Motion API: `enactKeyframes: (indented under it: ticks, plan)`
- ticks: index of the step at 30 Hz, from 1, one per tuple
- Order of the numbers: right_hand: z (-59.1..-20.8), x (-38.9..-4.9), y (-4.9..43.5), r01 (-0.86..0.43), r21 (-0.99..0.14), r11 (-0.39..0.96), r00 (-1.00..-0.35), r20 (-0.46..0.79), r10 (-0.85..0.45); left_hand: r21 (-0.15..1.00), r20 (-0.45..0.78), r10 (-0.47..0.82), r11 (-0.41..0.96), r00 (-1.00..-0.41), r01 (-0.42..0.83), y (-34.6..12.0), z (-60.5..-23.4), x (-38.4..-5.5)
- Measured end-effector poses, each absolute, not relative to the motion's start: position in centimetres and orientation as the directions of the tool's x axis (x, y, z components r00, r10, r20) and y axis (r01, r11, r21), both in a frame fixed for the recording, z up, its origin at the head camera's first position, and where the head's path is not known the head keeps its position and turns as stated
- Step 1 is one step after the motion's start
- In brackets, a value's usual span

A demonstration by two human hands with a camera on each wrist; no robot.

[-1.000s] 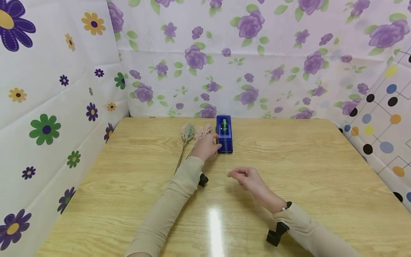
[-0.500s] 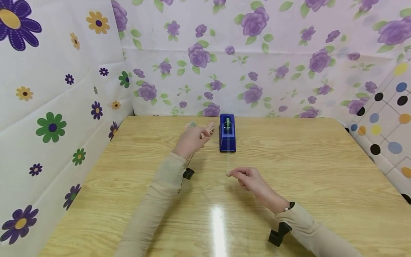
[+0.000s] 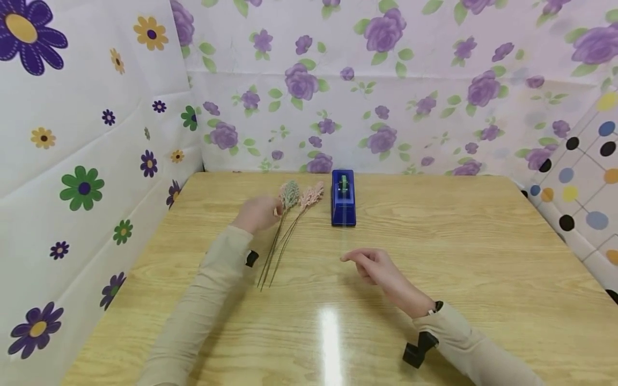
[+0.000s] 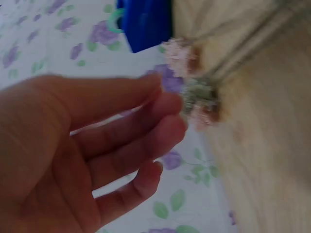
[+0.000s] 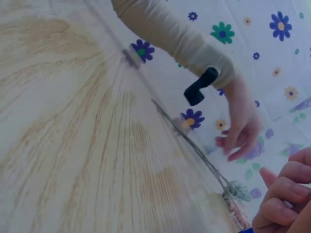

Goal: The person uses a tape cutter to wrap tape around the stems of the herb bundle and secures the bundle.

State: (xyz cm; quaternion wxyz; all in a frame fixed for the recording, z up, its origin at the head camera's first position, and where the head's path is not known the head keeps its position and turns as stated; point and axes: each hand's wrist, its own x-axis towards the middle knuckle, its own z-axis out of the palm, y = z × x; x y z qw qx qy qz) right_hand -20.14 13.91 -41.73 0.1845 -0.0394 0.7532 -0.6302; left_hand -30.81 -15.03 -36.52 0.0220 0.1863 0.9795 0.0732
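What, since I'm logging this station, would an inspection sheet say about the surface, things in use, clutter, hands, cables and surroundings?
Surface: wood-grain table, with a bright light reflection near the front.
Job's things: blue tape dispenser near the far edge; faint clear tape strip running from it toward the right hand; green flower and pink flowers, long-stemmed, left of the dispenser.
Clutter: nothing seen.
Left hand: beside the flowers, fingers loosely curved, holding nothing; contact cannot be told.
Right hand: appears to pinch the strip's free end.
Cables: nothing seen.
Surroundings: purple-rose sheet behind, daisy-print sheet left, dotted sheet right.
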Motion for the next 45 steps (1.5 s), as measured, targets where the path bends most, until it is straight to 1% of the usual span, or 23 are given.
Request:
enactKeyframes:
  ticks: [3, 5, 6, 9, 12, 15, 17, 22, 26, 33, 38, 43, 45]
  plan:
    - [-41.5, -20.0, 14.0, 0.175, -0.964, 0.198, -0.922, -0.231, -0.311, 0.143, -0.138, 0.408, 0.910, -0.903, 0.389, -15.5, -38.1, -31.2]
    - [-41.4, -20.0, 14.1, 0.179, -0.964, 0.196, -0.919, -0.235, -0.317, 0.177, -0.165, 0.418, 0.904, -0.894, 0.390, -15.7, -38.9, -31.3]
    - [-41.3, -20.0, 14.1, 0.179, -0.964, 0.196, -0.918, -0.235, -0.319, 0.199, -0.159, 0.421, 0.900, -0.893, 0.389, -15.9, -39.2, -31.4]
    - [-41.2, -20.0, 14.2, 0.176, -0.965, 0.195, -0.919, -0.232, -0.318, 0.201, -0.108, 0.446, 0.885, -0.888, 0.420, -16.3, -40.0, -31.4]
    - [-41.1, -20.0, 14.4, 0.175, -0.965, 0.193, -0.921, -0.230, -0.313, 0.142, -0.059, 0.489, 0.867, -0.871, 0.477, -16.6, -40.6, -31.5]
    - [-41.1, -20.2, 14.6, 0.173, -0.966, 0.190, -0.921, -0.227, -0.316, 0.102, -0.055, 0.522, 0.851, -0.851, 0.515, -16.7, -40.7, -31.4]
    - [-41.3, -20.1, 14.8, 0.170, -0.968, 0.187, -0.920, -0.224, -0.323, 0.069, -0.050, 0.560, 0.828, -0.827, 0.557, -16.5, -40.8, -31.2]
    - [-41.5, -20.0, 15.0, 0.170, -0.968, 0.183, -0.918, -0.223, -0.328, 0.028, -0.045, 0.654, 0.756, -0.755, 0.653, -16.1, -40.4, -31.0]
    - [-41.4, -20.0, 15.1, 0.180, -0.966, 0.183, -0.914, -0.233, -0.331, 0.025, -0.030, 0.696, 0.718, -0.718, 0.695, -15.6, -40.5, -31.1]
    - [-41.3, -20.1, 15.1, 0.161, -0.967, 0.196, -0.911, -0.222, -0.347, 0.021, 0.066, 0.763, 0.643, -0.643, 0.766, -14.8, -41.4, -32.1]
    - [-41.1, -20.1, 15.3, 0.152, -0.971, 0.186, -0.912, -0.211, -0.353, 0.009, 0.134, 0.797, 0.593, -0.589, 0.805, -14.4, -41.5, -32.2]
    - [-40.7, -20.0, 15.5, 0.149, -0.974, 0.168, -0.925, -0.198, -0.325, -0.079, 0.198, 0.849, 0.512, -0.490, 0.855, -13.6, -41.5, -32.2]
    - [-40.4, -20.0, 15.5, 0.151, -0.977, 0.154, -0.935, -0.191, -0.299, -0.090, 0.218, 0.865, 0.480, -0.453, 0.873, -13.3, -41.4, -32.3]
